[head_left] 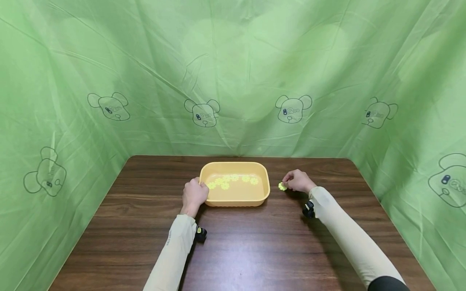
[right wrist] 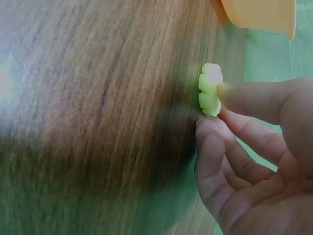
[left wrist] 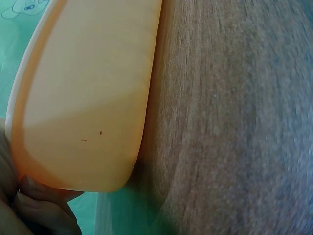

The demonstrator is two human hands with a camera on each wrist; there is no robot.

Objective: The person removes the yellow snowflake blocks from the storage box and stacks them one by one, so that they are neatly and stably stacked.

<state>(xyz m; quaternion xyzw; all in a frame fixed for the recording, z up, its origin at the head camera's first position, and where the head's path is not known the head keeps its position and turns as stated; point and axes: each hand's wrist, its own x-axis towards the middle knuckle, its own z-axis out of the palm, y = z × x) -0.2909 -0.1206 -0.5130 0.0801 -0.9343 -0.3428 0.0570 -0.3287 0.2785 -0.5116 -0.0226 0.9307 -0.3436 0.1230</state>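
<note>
A shallow orange-yellow plastic basin [head_left: 236, 203] stands near the far side of the table, with several yellow flower-shaped pieces [head_left: 225, 186] lying on its floor. My left hand [head_left: 195, 195] grips its left end, fingers curled at the rim; the left wrist view shows the basin wall [left wrist: 88, 98] close up. To the right of the basin, my right hand [head_left: 298, 181] pinches a single yellow-green flower-shaped piece [right wrist: 210, 90] between thumb and fingers, close over the wood. Seen edge-on, this piece is thick with a scalloped outline.
The dark wood-grain table [head_left: 240, 246] reaches back to a green fabric curtain [head_left: 247, 133] printed with bear heads, which encloses the back and both sides. A small black device [head_left: 308, 209] is strapped at the right wrist, another device [head_left: 200, 234] at the left.
</note>
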